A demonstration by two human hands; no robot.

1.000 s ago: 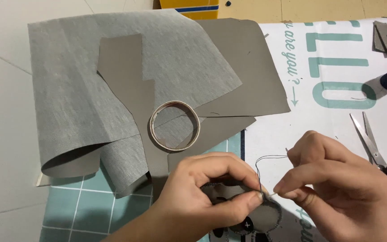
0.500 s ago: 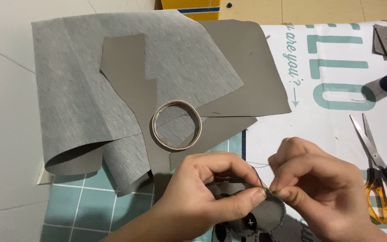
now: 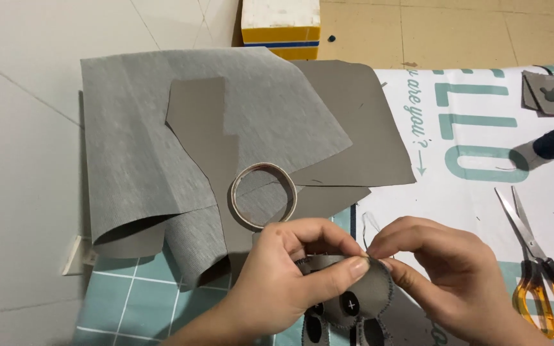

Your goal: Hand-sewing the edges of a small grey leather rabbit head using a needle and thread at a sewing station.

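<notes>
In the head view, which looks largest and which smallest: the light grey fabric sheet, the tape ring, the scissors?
1. light grey fabric sheet, clearly the largest
2. scissors, partly cut off by the frame edge
3. tape ring, smallest

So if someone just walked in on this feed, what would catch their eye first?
Probably the two hands low in the middle: the left hand pinches a small stitched grey felt piece with a black button, and the right hand pinches its upper edge. Just above them a tape ring lies on the large grey fabric sheets. At the right edge, orange-handled scissors lie on the printed white mat.
</notes>
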